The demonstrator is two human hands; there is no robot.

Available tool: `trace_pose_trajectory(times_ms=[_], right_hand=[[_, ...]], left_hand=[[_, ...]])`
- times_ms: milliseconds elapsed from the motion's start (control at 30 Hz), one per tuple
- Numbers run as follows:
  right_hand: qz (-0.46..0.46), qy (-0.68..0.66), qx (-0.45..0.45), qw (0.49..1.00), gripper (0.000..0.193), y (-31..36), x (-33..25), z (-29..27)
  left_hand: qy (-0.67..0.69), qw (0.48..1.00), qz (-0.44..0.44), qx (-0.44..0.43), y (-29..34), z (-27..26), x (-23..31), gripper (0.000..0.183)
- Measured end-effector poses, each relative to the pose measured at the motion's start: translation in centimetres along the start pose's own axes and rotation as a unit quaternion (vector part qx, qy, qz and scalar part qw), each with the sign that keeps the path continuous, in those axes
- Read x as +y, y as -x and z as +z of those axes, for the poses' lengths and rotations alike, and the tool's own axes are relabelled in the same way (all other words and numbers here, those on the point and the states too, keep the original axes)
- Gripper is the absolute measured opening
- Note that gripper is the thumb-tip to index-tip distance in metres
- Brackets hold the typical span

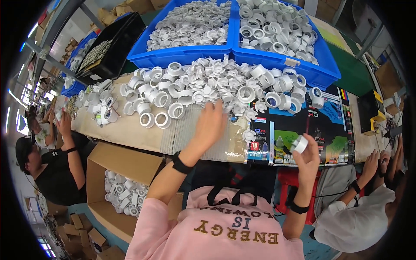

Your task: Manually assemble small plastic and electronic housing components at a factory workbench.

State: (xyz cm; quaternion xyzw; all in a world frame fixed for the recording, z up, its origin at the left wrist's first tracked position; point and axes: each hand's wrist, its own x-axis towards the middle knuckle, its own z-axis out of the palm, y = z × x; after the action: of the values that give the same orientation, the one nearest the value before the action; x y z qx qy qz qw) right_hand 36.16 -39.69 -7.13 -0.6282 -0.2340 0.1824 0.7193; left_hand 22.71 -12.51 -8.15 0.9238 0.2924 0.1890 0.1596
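My right hand point(308, 158) grips a short white plastic collar point(300, 144) between thumb and fingers, above the front edge of the table. My left hand point(211, 125) reaches forward to the near edge of a heap of small white petal-shaped plastic pieces point(206, 80). Its fingers are drawn together, with the tips at the pieces; whatever they pinch is hidden. White plastic rings point(162, 99) lie loose left of the heap, and more collars point(284, 84) lie to its right. One petal-shaped piece point(249, 135) rests apart on the printed sheet point(281, 130).
Two blue bins point(182, 53) full of white parts stand behind the heap. At lower left, an open cardboard box point(125, 158) holds white collars. A person in black point(54, 173) works at left; another person's hand point(371, 164) is at right, near a yellow-and-black device point(373, 113).
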Motion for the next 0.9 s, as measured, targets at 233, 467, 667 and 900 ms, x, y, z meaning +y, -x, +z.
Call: trace_pose_trajectory(times_ms=[233, 467, 667, 900], right_hand=[[0.070, -0.176, -0.074, 0.979, 0.058, 2.5, 0.6, 3.7], [0.132, -0.201, -0.156, 0.958, 0.054, 0.7, 2.1, 8.2], [0.082, -0.207, -0.081, 0.972, 0.053, -3.0, 3.8, 10.5], [0.112, -0.250, -0.168, 0.947, 0.062, -0.3, 3.0, 10.0]], left_hand=[[0.035, 0.999, -0.018, -0.005, -1.9, 1.0, -2.8, 0.040], [-0.012, 1.000, -0.015, 0.006, -1.6, -0.4, -2.7, 0.032], [0.017, 0.999, -0.026, -0.010, 1.1, -1.2, -3.3, 0.034], [0.399, 0.910, -0.101, 0.056, 5.6, -1.0, -4.2, 0.038]])
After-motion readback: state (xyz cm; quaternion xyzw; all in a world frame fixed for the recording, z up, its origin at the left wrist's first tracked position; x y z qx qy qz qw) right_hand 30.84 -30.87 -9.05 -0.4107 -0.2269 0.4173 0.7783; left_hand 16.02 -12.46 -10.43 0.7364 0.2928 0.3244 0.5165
